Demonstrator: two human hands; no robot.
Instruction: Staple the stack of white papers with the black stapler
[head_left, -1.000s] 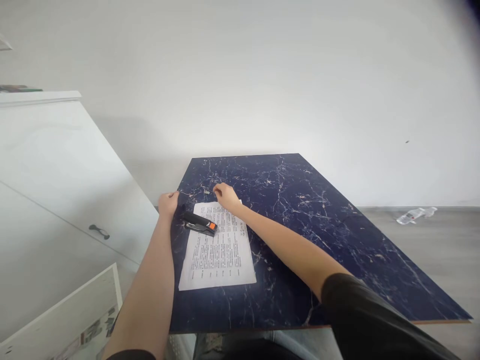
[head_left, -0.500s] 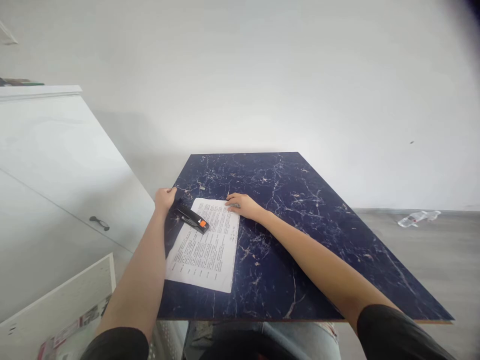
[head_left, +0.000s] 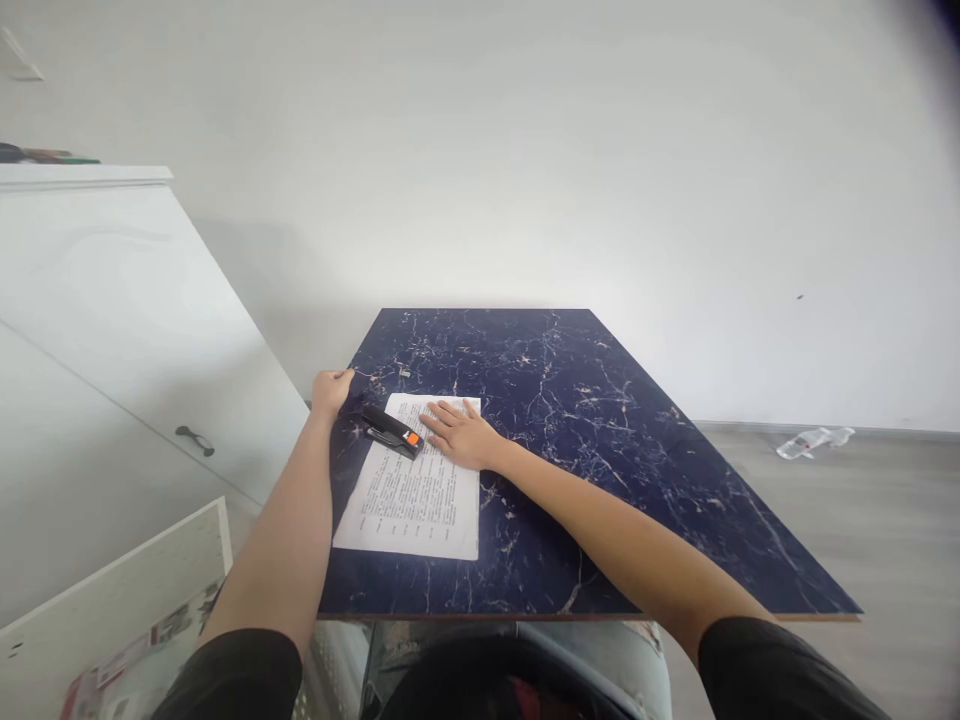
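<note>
A printed white paper sheet [head_left: 411,497] lies on the left part of a dark blue marble-patterned table [head_left: 600,450]. A black stapler with an orange tab [head_left: 391,430] rests across the paper's top left corner. My right hand [head_left: 459,433] lies flat on the upper part of the paper, fingers spread toward the stapler. My left hand [head_left: 331,390] curls over the table's left edge, just behind the stapler. A tiny metal piece [head_left: 405,373] lies on the table beyond the paper.
A white cabinet with a dark handle [head_left: 194,439] stands to the left. A white board [head_left: 112,620] leans at the lower left. A crushed plastic bottle [head_left: 810,440] lies on the grey floor at right. A white wall is behind the table.
My right hand drew back from the far small piece onto the paper and now lies flat on it. The paper turned and shifted under it. My left hand stayed on the table edge.
</note>
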